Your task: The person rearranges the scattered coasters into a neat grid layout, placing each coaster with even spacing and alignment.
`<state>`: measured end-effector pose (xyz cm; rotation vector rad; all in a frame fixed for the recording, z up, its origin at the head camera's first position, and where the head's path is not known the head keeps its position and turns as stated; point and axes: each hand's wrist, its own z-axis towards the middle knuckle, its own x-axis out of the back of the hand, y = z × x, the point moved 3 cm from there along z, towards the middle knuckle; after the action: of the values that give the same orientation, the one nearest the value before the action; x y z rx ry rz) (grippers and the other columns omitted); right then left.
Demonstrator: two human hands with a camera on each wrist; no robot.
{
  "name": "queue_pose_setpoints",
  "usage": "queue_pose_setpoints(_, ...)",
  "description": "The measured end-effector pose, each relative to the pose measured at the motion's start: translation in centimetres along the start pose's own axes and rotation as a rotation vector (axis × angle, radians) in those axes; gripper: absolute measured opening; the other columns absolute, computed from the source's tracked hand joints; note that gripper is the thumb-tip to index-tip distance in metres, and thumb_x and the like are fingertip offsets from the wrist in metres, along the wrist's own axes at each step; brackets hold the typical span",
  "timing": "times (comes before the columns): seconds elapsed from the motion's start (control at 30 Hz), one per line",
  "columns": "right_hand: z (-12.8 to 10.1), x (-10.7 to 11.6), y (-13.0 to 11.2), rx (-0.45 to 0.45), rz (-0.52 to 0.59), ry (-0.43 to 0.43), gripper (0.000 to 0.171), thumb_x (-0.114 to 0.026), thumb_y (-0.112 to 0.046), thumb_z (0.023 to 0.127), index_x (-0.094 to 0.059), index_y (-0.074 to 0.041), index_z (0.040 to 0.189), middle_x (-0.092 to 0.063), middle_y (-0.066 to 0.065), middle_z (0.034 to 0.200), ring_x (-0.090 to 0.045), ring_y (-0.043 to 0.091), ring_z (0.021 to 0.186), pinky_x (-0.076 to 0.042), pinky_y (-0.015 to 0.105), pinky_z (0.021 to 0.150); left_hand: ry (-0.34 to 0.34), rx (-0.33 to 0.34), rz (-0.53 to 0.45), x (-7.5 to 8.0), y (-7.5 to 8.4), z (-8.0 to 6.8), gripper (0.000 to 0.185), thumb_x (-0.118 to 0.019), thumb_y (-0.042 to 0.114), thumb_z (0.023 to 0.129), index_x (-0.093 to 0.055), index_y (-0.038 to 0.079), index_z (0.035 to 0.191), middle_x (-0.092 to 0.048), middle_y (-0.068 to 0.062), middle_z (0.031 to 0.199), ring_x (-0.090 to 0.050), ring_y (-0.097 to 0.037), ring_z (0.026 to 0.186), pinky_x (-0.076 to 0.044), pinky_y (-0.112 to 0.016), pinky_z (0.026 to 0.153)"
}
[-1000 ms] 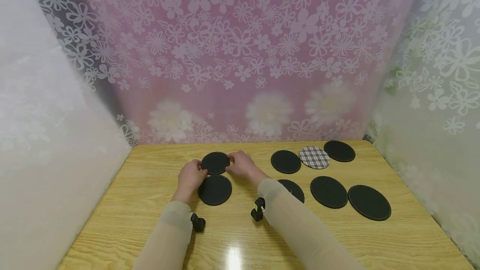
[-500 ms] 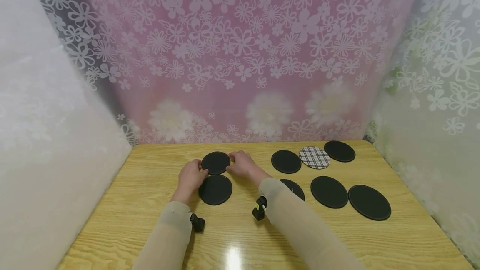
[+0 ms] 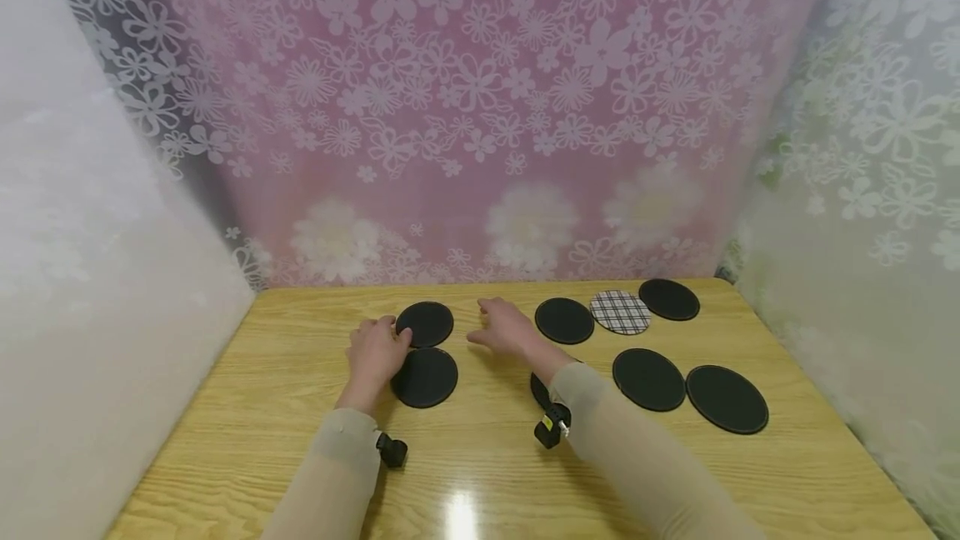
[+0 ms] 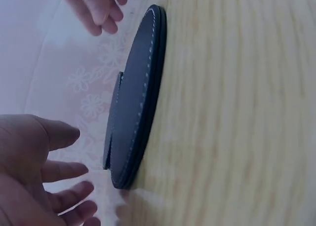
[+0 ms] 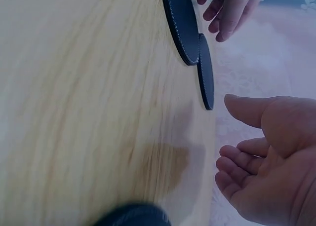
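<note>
The far disc (image 3: 425,323) is touched at its left edge by the left hand (image 3: 375,353), fingers relaxed; the right hand (image 3: 508,330) is held open, apart from it.

The table (image 3: 300,407) is seen to be of pale wood with a marked grain, its top smooth and glossy, a bright glare being thrown back near the front edge. The black round mats, such as the far left mat (image 3: 425,323) and the near left mat (image 3: 424,377), appear matt and leather-like; pale stitching is shown along the rims in the wrist views. A checked mat (image 3: 619,312) looks like woven cloth. The sleeves (image 3: 337,473) are of thin, matt beige fabric. Filmy flower-printed sheeting (image 3: 480,107) is hung behind.
</note>
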<state>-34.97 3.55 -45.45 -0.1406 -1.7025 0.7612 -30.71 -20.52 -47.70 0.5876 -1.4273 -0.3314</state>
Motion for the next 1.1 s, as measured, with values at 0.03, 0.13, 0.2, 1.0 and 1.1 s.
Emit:
queue_pose_setpoints(0.03, -0.4, 0.2, 0.2, -0.003, -0.007, 0.002, 0.076, -0.076, -0.029, 0.107, -0.042, 0.003, 0.167, -0.051, 0.025, 0.163, -0.044, 0.046, 0.154, -0.04, 0.06, 0.121, 0.008, 0.017, 0.013, 0.1, 0.1, -0.1, 0.055, -0.062, 0.035, 0.113, -0.059, -0.001, 0.155, -0.05, -0.034, 0.154, -0.044, -0.058, 0.139, -0.039, -0.075, 0.108)
queue_pose_setpoints(0.13, -1.6, 0.8, 0.9, -0.025, -0.017, 0.0, 0.079, -0.076, -0.031, 0.107, -0.039, -0.001, 0.17, -0.041, 0.026, 0.171, -0.036, 0.046, 0.159, -0.035, 0.063, 0.124, 0.035, 0.04, 0.037, 0.5, 0.4, -0.6, 0.056, -0.061, 0.038, 0.113, -0.059, 0.001, 0.156, -0.047, -0.032, 0.157, -0.041, -0.057, 0.143, -0.035, -0.077, 0.111)
queue_pose_setpoints(0.2, -2.4, 1.2, 1.4, -0.031, -0.037, 0.007, 0.08, -0.076, -0.032, 0.107, -0.038, -0.002, 0.17, -0.038, 0.026, 0.172, -0.034, 0.047, 0.16, -0.034, 0.064, 0.125, 0.052, 0.03, 0.038, 0.7, 0.8, -0.9, 0.055, -0.062, 0.037, 0.113, -0.06, 0.001, 0.155, -0.048, -0.032, 0.156, -0.041, -0.057, 0.142, -0.035, -0.077, 0.11)
queue_pose_setpoints(1.0, -9.9, 4.4, 8.0, 0.06, -0.226, 0.095, 0.084, -0.072, -0.043, 0.109, -0.036, 0.005, 0.169, -0.035, 0.029, 0.173, -0.031, 0.051, 0.16, -0.029, 0.066, 0.126, 0.055, -0.178, 0.143, -1.1, 6.8, -3.9, 0.058, -0.065, 0.039, 0.113, -0.057, 0.005, 0.16, -0.049, -0.023, 0.164, -0.04, -0.048, 0.154, -0.035, -0.075, 0.116)
queue_pose_setpoints(1.1, -10.9, 4.7, 8.8, 0.046, -0.219, 0.102, 0.085, -0.073, -0.042, 0.108, -0.037, 0.006, 0.168, -0.035, 0.03, 0.172, -0.031, 0.051, 0.16, -0.03, 0.066, 0.126, 0.046, -0.203, 0.141, -1.3, 7.4, -4.2, 0.058, -0.065, 0.039, 0.113, -0.057, 0.005, 0.16, -0.05, -0.023, 0.164, -0.04, -0.047, 0.155, -0.035, -0.075, 0.116)
